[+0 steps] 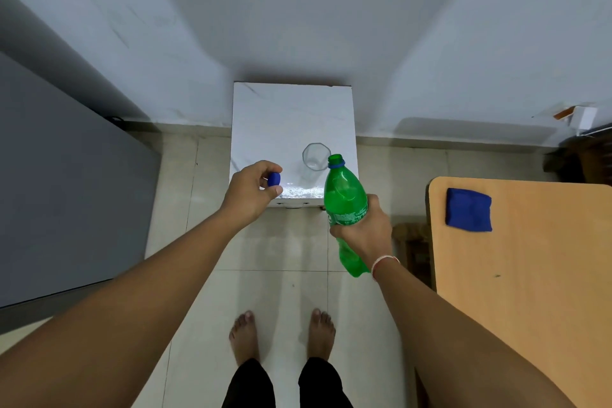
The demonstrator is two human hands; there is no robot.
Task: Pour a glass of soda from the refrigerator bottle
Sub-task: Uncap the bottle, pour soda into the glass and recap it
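1. My right grip [362,228] wraps the uncapped green plastic soda bottle [344,205], mouth tipped toward 11 o'clock for pouring.
2. My left grip [253,190] pinches the small blue screw cap [274,179], kept aside.
3. The clear empty glass [316,156] stands on the white marble-look counter [284,116], just past the mouth.

Head-worn view, steeply downward

One green bottle [344,205], one blue cap [274,179], one clear glass [316,156], one blue cloth [468,209], two bare hands [250,194] [367,232]
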